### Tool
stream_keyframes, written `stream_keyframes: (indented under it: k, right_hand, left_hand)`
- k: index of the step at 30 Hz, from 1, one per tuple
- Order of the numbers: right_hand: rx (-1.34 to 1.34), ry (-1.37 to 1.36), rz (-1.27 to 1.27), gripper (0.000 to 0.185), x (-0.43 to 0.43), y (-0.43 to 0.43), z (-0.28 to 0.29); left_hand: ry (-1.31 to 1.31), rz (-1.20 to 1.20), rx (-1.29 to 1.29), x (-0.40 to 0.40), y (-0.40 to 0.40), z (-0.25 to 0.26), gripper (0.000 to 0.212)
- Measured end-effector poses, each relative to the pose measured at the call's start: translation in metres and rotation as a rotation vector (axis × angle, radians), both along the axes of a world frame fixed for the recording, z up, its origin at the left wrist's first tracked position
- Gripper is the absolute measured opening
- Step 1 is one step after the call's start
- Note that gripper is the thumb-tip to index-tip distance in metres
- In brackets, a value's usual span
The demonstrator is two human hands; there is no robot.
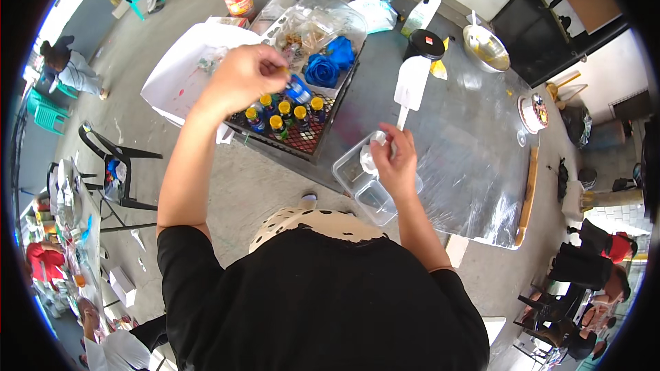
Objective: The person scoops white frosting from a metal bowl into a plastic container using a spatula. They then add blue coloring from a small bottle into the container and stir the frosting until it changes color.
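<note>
My left hand (245, 76) pinches a small blue bottle (298, 89) by its yellow cap, tilted above a crate. Several small yellow-capped bottles (285, 109) of dark colouring stand in this black mesh crate (308, 141). My right hand (398, 162) grips the handle of a white spatula (412, 82), its blade pointing away from me. Below that hand, a clear plastic divided container (372, 201) sits at the table's near edge. White cream-like stuff (367, 158) shows in it beside my fingers, which partly hide it.
Blue artificial roses (327, 64) and clear plastic packaging lie behind the bottles. A white box (172, 69) stands at left. Across the grey table (454, 165) are a black-lidded jar (425, 45), a metal bowl (484, 49), a decorated cake (532, 113) and a wooden rolling pin (527, 196).
</note>
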State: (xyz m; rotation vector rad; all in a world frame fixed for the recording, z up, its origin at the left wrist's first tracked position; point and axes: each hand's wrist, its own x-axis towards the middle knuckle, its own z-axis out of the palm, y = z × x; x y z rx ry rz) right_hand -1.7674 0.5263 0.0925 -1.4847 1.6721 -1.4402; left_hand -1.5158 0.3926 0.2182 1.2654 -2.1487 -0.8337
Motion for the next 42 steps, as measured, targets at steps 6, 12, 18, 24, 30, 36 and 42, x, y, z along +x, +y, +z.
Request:
stream_keyframes:
  k: [6,12,18,24,30,36,42]
  right_hand:
    - [-0.046,0.075,0.105,0.048,0.021,0.007,0.001]
    - [-0.045,0.142,0.055,0.043,0.000,0.023,-0.044]
    - [-0.047,0.210,0.033,0.034,-0.021,0.042,-0.058]
    - [-0.086,0.197,0.012,0.032,-0.033,0.049,-0.059]
    - [-0.074,0.205,-0.017,0.033,-0.047,0.056,-0.062]
    - [-0.049,0.212,-0.001,0.037,-0.060,0.057,-0.068]
    - [0.035,0.197,-0.011,0.037,-0.066,0.058,-0.078]
  left_hand:
    - [0.055,-0.229,-0.170,-0.070,0.060,-0.030,0.020]
    - [0.003,-0.351,-0.216,-0.107,0.083,-0.074,0.020]
    - [-0.264,-0.491,-0.617,-0.117,0.091,-0.082,0.020]
    - [-0.302,-0.542,-0.707,-0.126,0.090,-0.091,0.023]
    - [-0.443,-0.535,-0.467,-0.144,0.095,-0.082,0.025]
    - [-0.209,-0.670,-0.263,-0.149,0.087,-0.094,0.024]
    - [-0.227,-0.542,-0.228,-0.166,0.086,-0.109,0.019]
